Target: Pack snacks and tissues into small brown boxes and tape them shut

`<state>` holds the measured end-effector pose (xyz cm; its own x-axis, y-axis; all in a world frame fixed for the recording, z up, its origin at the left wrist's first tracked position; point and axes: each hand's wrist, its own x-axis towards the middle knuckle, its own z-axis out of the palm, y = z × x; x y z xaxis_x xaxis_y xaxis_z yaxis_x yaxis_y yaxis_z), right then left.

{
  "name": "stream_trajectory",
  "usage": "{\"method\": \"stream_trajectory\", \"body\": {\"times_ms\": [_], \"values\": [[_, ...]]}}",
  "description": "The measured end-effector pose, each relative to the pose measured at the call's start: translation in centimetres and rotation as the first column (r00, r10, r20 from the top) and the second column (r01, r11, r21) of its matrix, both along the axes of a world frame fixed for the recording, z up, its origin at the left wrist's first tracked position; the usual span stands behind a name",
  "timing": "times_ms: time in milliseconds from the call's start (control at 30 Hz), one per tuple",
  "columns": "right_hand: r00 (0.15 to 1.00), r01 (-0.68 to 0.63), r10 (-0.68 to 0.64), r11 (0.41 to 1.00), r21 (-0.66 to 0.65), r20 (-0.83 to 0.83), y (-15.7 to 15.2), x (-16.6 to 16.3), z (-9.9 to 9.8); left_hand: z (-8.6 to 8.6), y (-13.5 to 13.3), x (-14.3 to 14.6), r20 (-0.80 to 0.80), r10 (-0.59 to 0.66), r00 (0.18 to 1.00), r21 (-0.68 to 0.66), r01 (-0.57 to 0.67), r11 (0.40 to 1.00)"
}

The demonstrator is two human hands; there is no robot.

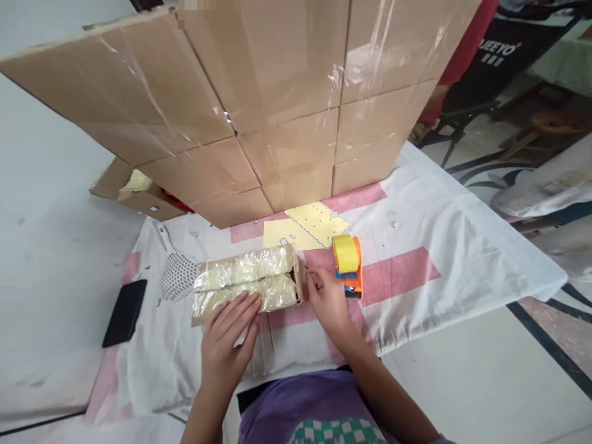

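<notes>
A long, low cardboard box (245, 271) covered in shiny clear tape lies on the cloth, with a lengthwise seam along its top. My left hand (231, 336) rests on its near side, fingers stretched out flat. At the box's right end, my right hand (327, 301) has its fingers curled and pinched at the raised end flap (300, 280). What lies between those fingertips is partly hidden. Just right of that hand stands an orange tape dispenser (359, 265) with a roll of yellowish tape (345, 253).
A tall wall of taped cardboard (287, 142) stands behind the work area. Yellow paper sheets (317, 223) lie before it. On the left are a white perforated scoop (178, 274), a black phone-like slab (124, 313) and an open carton (155, 200). A red-sleeved person (462, 68) is behind.
</notes>
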<state>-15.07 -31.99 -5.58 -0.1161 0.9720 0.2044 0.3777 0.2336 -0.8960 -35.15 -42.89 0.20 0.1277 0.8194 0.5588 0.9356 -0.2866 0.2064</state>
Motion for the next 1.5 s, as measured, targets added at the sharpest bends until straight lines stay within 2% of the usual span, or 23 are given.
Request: {"method": "stream_trajectory", "body": {"times_ms": [67,200,467,600,900,1167,1300,1500], "values": [[0.997,0.044,-0.042,0.999,0.025,-0.072,-0.2,-0.5,-0.5,0.0,0.0,0.0,-0.001,0.002,1.000,0.003,-0.002,1.000],[0.995,0.050,-0.044,0.997,0.055,-0.092,0.1,-0.5,-0.7,-0.1,0.0,0.2,0.009,0.018,1.000,0.009,-0.018,1.000],[0.948,-0.138,0.137,0.990,0.019,-0.286,-1.1,-0.3,-1.8,-0.5,-0.1,0.5,0.009,0.052,0.999,0.009,-0.053,0.999],[0.928,-0.196,0.175,0.980,-0.032,-0.330,-1.3,-0.7,-2.1,-1.1,0.2,0.7,0.051,0.087,0.995,0.031,-0.089,0.996],[0.897,-0.182,0.115,0.976,-0.119,-0.427,-0.9,0.2,-2.0,-0.9,0.0,0.3,0.013,0.051,0.999,0.008,-0.051,0.999],[0.890,-0.167,0.103,0.980,-0.106,-0.443,-0.5,0.0,-1.8,-1.1,-0.3,0.4,0.021,0.048,0.999,0.037,-0.049,0.998],[0.906,-0.129,0.081,0.988,-0.087,-0.415,-0.5,-0.2,-1.6,-1.2,-0.3,0.2,0.018,0.046,0.999,0.035,-0.047,0.998],[0.894,-0.036,-0.027,0.991,-0.130,-0.448,-0.9,-0.5,-1.8,-1.2,-0.3,0.1,-0.001,0.022,1.000,0.042,-0.022,0.999]]}}
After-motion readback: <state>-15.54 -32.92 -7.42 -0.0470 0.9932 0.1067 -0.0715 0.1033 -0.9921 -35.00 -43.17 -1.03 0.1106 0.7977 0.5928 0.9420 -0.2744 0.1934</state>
